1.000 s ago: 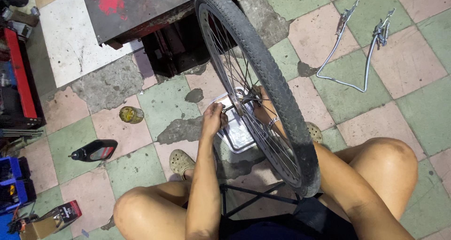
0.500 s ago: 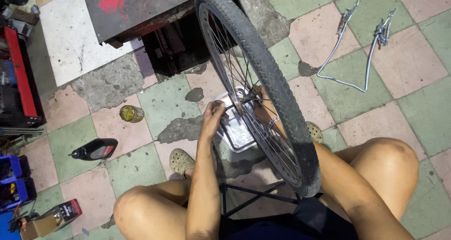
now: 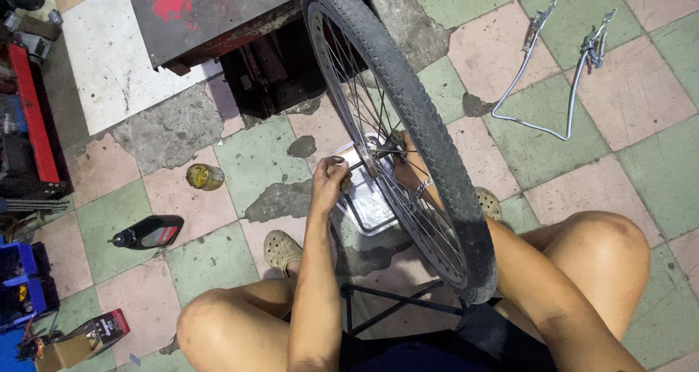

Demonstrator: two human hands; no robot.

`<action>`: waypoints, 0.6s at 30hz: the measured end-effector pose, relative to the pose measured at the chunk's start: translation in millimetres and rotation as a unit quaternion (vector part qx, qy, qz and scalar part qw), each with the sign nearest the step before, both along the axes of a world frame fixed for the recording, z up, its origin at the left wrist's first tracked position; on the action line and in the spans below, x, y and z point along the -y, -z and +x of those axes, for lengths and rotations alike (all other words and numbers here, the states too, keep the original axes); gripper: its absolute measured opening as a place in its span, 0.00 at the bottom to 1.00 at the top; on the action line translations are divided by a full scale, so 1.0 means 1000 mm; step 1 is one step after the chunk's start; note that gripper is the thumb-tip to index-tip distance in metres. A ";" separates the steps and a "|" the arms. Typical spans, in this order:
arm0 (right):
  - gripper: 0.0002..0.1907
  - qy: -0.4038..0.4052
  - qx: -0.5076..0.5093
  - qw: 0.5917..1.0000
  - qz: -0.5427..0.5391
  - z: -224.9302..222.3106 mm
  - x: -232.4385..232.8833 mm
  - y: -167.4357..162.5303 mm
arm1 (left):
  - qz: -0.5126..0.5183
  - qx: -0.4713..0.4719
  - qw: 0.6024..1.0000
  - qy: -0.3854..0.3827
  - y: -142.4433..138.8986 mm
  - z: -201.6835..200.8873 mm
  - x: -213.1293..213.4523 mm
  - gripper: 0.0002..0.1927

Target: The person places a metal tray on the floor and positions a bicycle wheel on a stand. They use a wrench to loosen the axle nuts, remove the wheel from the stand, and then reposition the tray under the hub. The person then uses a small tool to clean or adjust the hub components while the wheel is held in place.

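A bicycle wheel with a black tyre [image 3: 426,128] and thin spokes stands upright between my bare knees. My left hand [image 3: 329,180] is on the wheel's near left side, fingers closed at the end of the axle by the hub [image 3: 376,153]. My right hand [image 3: 408,167] reaches in from the right and shows only through the spokes, its fingers gripping the hub on that side. A shallow metal tray [image 3: 368,215] lies on the floor just under the hub.
A bent chrome stand [image 3: 547,73] lies on the tiles at the upper right. A black bottle [image 3: 149,232] and a small yellowish jar [image 3: 204,177] lie to the left. A red-stained metal bench [image 3: 207,15] stands ahead. A black stand frame [image 3: 393,306] is below the wheel.
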State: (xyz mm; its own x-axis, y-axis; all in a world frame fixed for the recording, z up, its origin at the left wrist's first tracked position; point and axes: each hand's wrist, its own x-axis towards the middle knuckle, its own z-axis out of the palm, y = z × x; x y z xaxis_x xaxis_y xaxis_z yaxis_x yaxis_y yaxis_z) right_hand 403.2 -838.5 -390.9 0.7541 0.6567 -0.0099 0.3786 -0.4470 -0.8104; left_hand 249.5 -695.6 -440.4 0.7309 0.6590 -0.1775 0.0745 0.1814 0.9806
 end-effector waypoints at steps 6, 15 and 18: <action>0.34 -0.011 0.031 0.999 0.019 0.002 -0.002 0.002 | -0.026 -0.077 0.997 0.007 -0.002 0.001 0.002 0.19; 0.33 -0.009 0.034 0.999 0.026 0.001 -0.001 0.002 | -0.026 -0.130 0.990 -0.053 0.000 0.002 0.005 0.19; 0.34 -0.010 0.029 0.999 0.035 0.001 -0.001 0.002 | -0.001 -0.006 1.000 -0.009 0.000 0.001 0.002 0.21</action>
